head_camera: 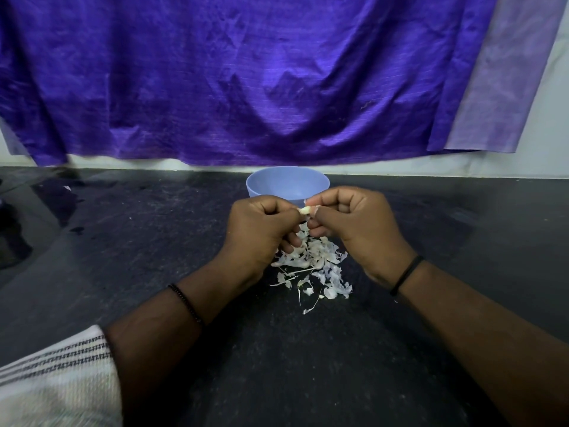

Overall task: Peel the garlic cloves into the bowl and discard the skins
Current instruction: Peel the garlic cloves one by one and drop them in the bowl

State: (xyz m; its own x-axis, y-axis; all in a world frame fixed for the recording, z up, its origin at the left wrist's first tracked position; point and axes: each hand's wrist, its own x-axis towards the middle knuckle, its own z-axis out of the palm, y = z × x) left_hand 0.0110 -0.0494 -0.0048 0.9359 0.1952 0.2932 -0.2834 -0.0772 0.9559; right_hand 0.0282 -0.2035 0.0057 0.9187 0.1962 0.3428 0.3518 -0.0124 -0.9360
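Garlic clove [304, 210] pinched between both hands, above the skin pile [311, 266] and just before the blue bowl [288, 183].

Left hand [261, 229] and right hand [354, 220] each hold a closed grip on the clove's ends; it looks small, light, firm and probably slick once bare, its skin papery and fragile; the black bench [123, 257] carries the rest.

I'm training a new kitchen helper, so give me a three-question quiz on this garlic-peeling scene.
1. True or false: the garlic clove is pinched between both hands.
2. Where is the pile of skins? A) in the bowl B) on the counter below the hands C) on the cloth
3. What colour is the bowl?

Key: 1 true; 2 B; 3 blue. The left hand and right hand share the clove.
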